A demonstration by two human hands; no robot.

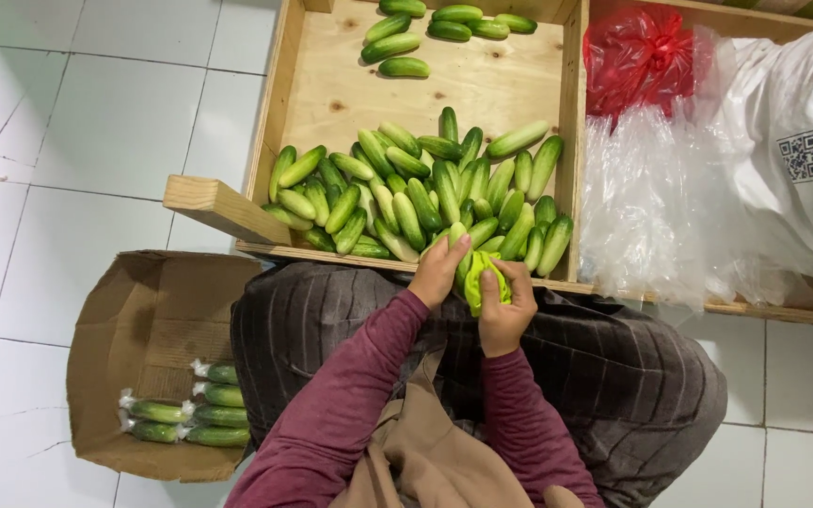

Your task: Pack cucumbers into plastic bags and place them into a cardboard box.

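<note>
The left hand [439, 271] and right hand [505, 306] close together on a cucumber [480, 277] in thin wrap, held over the lap at the wooden crate's [571, 122] near edge, seemingly to keep the loose pile [416, 193] close.

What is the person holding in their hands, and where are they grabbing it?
Both hands hold one cucumber, seemingly in thin wrap. The left hand grips its upper end; the right hand pinches its lower part. Exact finger placement is hard to tell.

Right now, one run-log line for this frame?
left hand: on cucumber | right hand: gripping cucumber | wooden tray: loose cucumbers | cardboard box: wrapped cucumbers
</note>
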